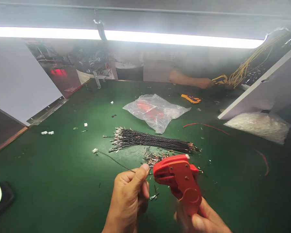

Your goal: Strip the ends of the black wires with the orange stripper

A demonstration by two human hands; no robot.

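While gripped between thumb and forefinger of the left hand (129, 197), lower centre of the frame: a single thin black wire (113, 160), running up and leftward across the green table (50, 168) to a small white connector (95, 150) at its far end. Fingers of that hand closed on the wire, thumb tip just beside the nose of a red crimping tool (179, 181). Tool held from below by the right hand (201, 220), lower right of centre; fingers wrapped around the handles, head of the tool pointing left toward the pinched wire end. Just above the tool, centre of the frame: a bundle of black wires (152, 140) with bare metal terminals at both ends, lying flat and slanting from upper left to lower right. Between bundle and tool: a scatter of loose metal terminals (154, 158). Above the bundle: a clear plastic bag (156, 111) with red contents. Right of centre: a red wire (208, 126) curving across the table. Right edge: a white bag (259, 126) under a tilted white board (264, 87). Upper right: an orange tool (191, 99) on the table, and beyond it another person's hand (203, 83) beside yellow wires (242, 69). Small white connectors scattered at centre left.
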